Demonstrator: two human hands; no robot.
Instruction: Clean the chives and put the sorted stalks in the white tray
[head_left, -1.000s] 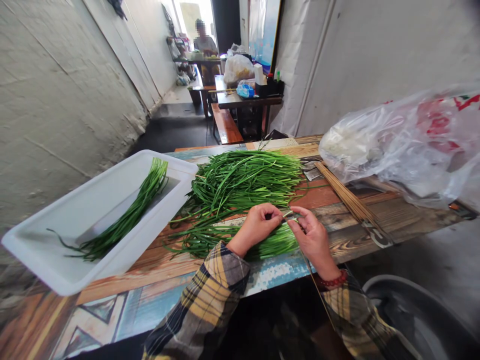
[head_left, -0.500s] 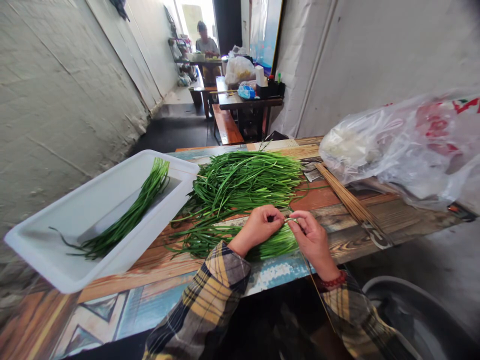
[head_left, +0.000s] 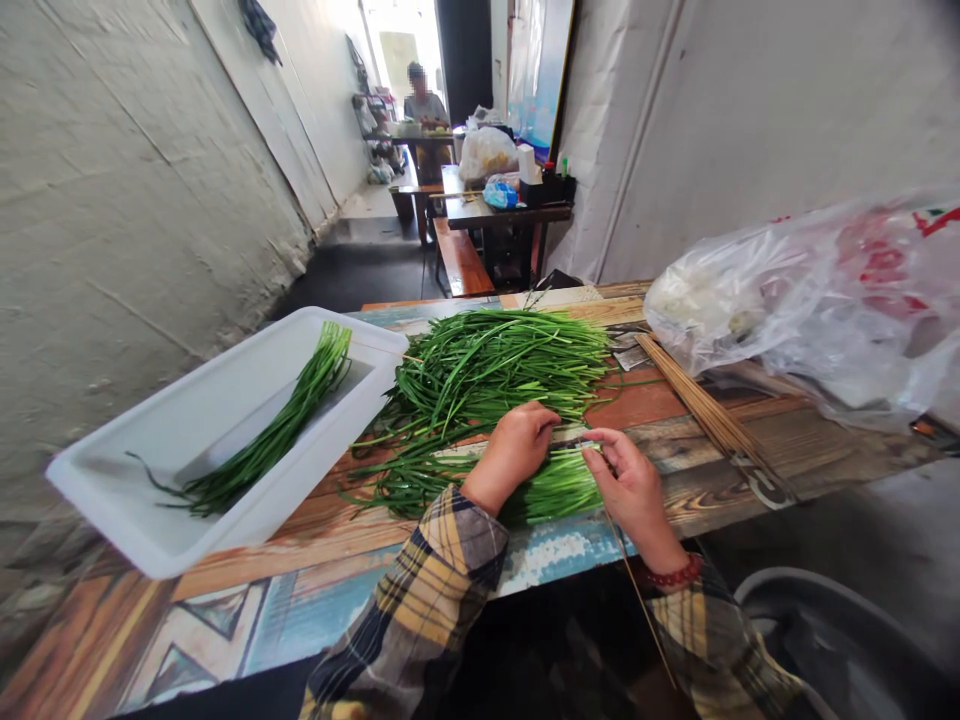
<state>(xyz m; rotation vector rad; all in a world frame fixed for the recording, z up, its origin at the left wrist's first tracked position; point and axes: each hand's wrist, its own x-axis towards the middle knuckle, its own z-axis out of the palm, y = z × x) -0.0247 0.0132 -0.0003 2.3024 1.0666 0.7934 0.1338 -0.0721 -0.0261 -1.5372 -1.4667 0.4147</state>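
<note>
Head: hands, greens near table edge

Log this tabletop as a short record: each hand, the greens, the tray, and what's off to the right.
Left hand: over the near greens; fingertips gathered, grip unclear
Right hand: at their pale ends; a thin stick shows below it; grip unclear
Far greens: larger pile, lying beyond the hands
Tray: white, on the left, holding one bunch of greens
Right side: bundle of thin sticks, plastic bag beside it
</note>
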